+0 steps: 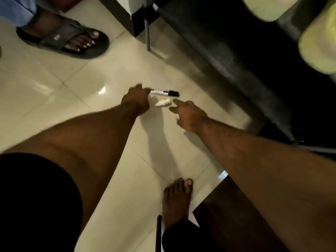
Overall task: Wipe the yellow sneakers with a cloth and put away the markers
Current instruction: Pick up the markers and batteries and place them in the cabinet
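My left hand [136, 100] is low over the tiled floor, shut on a white marker with a black cap [164, 93] that sticks out to the right. Just below it lies a second, smaller white marker with an orange mark [162, 103] on the floor. My right hand [189, 113] reaches toward that one with fingers apart and holds nothing. Two blurred yellow sneakers [318, 44] sit on the dark table at the top right. No cloth is visible.
A dark table [236, 51] with a metal leg [148, 33] fills the upper right. Another person's sandalled foot [69, 39] stands at the upper left. My bare foot [176, 199] is below, beside a dark wooden corner [227, 206].
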Motion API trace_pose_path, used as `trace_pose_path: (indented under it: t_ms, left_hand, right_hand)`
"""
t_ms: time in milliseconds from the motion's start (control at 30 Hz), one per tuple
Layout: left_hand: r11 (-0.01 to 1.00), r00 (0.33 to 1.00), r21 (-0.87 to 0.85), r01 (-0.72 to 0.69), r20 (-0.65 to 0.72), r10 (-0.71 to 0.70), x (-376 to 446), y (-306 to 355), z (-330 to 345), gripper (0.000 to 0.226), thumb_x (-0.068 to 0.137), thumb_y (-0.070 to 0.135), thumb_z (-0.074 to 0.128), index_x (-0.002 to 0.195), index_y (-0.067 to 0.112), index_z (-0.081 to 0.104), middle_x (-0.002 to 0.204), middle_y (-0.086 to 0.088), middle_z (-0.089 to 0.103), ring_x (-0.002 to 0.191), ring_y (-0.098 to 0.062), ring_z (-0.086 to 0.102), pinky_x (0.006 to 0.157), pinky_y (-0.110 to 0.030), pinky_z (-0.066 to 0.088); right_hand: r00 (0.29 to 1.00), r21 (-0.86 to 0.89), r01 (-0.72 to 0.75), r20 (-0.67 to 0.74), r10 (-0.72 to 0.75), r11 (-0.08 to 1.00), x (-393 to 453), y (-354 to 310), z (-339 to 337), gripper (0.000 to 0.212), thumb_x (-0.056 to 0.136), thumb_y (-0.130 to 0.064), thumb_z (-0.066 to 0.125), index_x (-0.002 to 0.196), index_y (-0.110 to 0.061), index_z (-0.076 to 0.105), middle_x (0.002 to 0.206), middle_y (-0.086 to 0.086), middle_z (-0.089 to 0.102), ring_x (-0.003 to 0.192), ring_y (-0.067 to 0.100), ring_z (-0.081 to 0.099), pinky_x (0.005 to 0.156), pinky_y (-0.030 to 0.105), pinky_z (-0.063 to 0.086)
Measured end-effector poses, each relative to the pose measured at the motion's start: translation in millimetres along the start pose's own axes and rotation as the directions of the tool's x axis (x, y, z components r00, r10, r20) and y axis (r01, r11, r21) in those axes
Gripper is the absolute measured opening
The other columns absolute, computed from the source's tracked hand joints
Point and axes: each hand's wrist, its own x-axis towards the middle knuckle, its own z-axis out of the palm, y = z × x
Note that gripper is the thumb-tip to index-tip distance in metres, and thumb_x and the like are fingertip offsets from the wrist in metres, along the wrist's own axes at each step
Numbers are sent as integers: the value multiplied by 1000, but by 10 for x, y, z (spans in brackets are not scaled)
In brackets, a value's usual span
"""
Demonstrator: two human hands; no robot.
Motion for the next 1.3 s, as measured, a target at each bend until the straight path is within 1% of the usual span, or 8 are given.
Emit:
trace_pose_path:
  t_ms: [100, 367, 533, 667, 767, 933, 1100, 1300]
  left_hand:
    - [996, 1000, 85, -14, 6, 14, 208, -10, 111, 67, 87, 14, 51, 147, 29, 26, 160, -11, 3, 144, -36, 14, 106, -55, 36]
    - [985, 986, 167, -41, -150, 66, 249, -156, 299, 25, 93, 22, 53, 115, 9, 56, 119, -19, 50, 109, -39, 52, 81, -45, 46]
    - [990, 994, -88, 109, 14, -108, -58, -107, 540, 24, 82, 28, 68, 84, 8, 54, 103, -20, 63, 94, -38, 62, 68, -32, 46]
    - [832, 966, -494, 253, 179, -187, -379, 34, 770, 18, 76, 2, 72, 90, -8, 65, 86, -27, 70, 72, -37, 71, 71, -45, 60]
    - [681, 954, -669, 298, 196, -225, -765, 311, 804, 13, 75, -1, 71, 79, -2, 59, 73, -21, 63, 56, -28, 64, 60, -42, 60]
    - [696, 981, -692, 192, 108, -163, -1456, 958, 441, 23, 68, 1, 72, 58, 10, 53, 55, -8, 57, 52, -24, 61, 61, -45, 59]
    - [697, 998, -717, 8, 49, 38, -2346, 1761, -471, 10, 73, 1, 68, 82, 1, 70, 68, -11, 62, 55, -24, 58, 62, -34, 53]
    - [715, 920, -642, -276, 39, 390, -3964, 2666, -1444, 6, 77, -2, 66, 78, 4, 67, 63, -10, 57, 48, -17, 51, 49, -25, 46]
  right_hand:
    - [997, -37, 51, 56, -48, 998, 253, -25, 175, 69, 88, -1, 41, 147, -35, 28, 159, -10, 7, 124, 30, 38, 100, 39, 42]
    - [991, -39, 136, -13, -137, 990, 542, 13, 498, 71, 85, 4, 41, 148, -24, 23, 158, 0, 10, 110, 40, 49, 86, 41, 42]
    - [990, 18, -60, -123, 62, 998, 345, 202, 648, 56, 88, 5, 41, 140, -18, 36, 142, 9, 33, 113, 38, 45, 86, 41, 45]
    - [966, -40, -245, -100, 240, 969, 169, 457, 745, 28, 91, 0, 42, 116, -8, 51, 129, 14, 41, 112, 39, 46, 86, 39, 45]
    - [971, 182, -227, -29, 236, 957, -123, 627, 813, 18, 89, -11, 50, 107, -9, 55, 119, 14, 47, 108, 36, 51, 80, 33, 43]
    - [972, 450, -91, -155, 178, 888, -1155, 513, 76, 34, 72, 1, 70, 105, -8, 66, 113, 13, 54, 100, 28, 55, 84, 26, 40]
    - [836, 539, -117, -400, 376, 834, -2728, 421, -773, 23, 75, 0, 59, 90, -14, 69, 99, 10, 60, 93, 29, 59, 82, 39, 49]
    - [567, 635, -141, -578, 588, 760, -5130, 195, -1098, 7, 81, -5, 64, 86, -6, 68, 83, 5, 59, 83, 22, 56, 70, 28, 37]
